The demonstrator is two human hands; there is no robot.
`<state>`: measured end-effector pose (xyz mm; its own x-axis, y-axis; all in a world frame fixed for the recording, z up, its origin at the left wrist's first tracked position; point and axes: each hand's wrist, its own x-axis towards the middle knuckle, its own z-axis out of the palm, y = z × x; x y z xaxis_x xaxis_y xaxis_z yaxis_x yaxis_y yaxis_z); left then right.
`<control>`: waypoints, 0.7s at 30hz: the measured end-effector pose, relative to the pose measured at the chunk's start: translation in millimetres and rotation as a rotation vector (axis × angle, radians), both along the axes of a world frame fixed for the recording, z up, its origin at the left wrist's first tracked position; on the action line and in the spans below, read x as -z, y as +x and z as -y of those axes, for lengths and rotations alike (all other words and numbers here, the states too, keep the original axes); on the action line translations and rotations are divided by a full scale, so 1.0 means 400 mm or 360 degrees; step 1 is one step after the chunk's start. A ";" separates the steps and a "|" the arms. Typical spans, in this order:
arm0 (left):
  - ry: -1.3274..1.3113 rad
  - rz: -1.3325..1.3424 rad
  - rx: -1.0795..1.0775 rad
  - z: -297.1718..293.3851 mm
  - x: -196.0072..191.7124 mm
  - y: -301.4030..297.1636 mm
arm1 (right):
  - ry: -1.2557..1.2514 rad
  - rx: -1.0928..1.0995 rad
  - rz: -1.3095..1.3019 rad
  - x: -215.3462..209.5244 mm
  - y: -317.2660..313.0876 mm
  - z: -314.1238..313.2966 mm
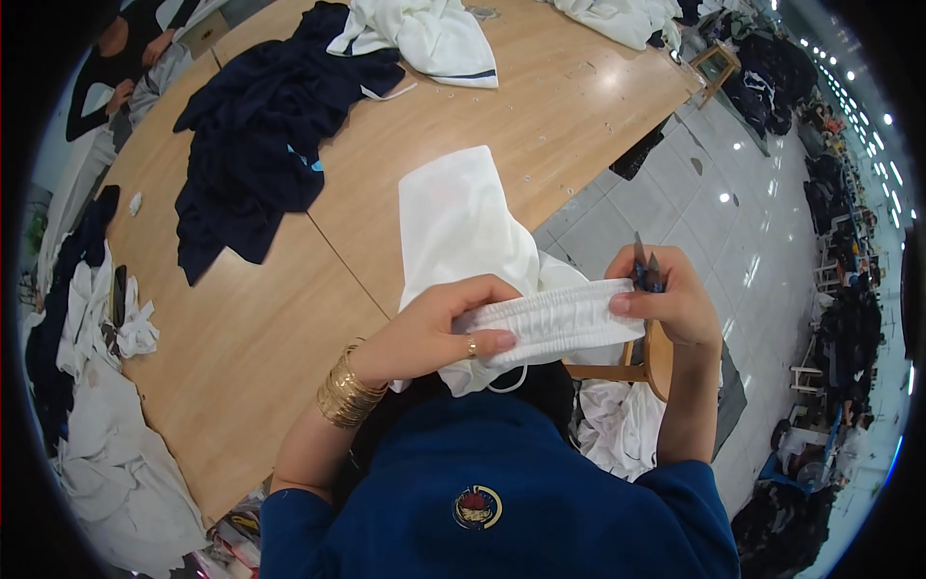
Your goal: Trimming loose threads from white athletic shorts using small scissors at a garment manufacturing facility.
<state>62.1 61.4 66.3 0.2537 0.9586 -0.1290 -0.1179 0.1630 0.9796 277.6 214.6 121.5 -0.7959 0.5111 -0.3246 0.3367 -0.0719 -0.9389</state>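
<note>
Stretched between my two hands is the gathered elastic waistband of a white garment, likely trousers or shorts (463, 222), whose body spreads over the table edge ahead of me. My left hand (439, 328) grips the band's left end, thumb on top. With thumb and fingers, my right hand (666, 294) pinches the other end. Small dark thread snips (646, 268) also sit in the right hand, blades pointing up and away from the band. A white drawcord loop (509, 381) hangs below the waistband.
On the wooden table (338, 386) lie a navy garment pile (251, 135) and white garments (424, 39). A wooden stool (659, 362) stands at my right, near white cloth (617, 425). Another person (116, 77) works at far left. White cloth (116, 463) hangs over the left edge.
</note>
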 end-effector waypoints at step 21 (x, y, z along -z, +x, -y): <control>-0.0104 0.0558 -0.0466 0.020 0.009 -0.001 | -0.0486 0.0283 -0.0152 0.177 -0.002 0.042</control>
<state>61.5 53.4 62.6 0.0122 0.9892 -0.1462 -0.4907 0.1333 0.8611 276.7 197.8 50.8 -0.7374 0.5354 -0.4119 0.2055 -0.4031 -0.8918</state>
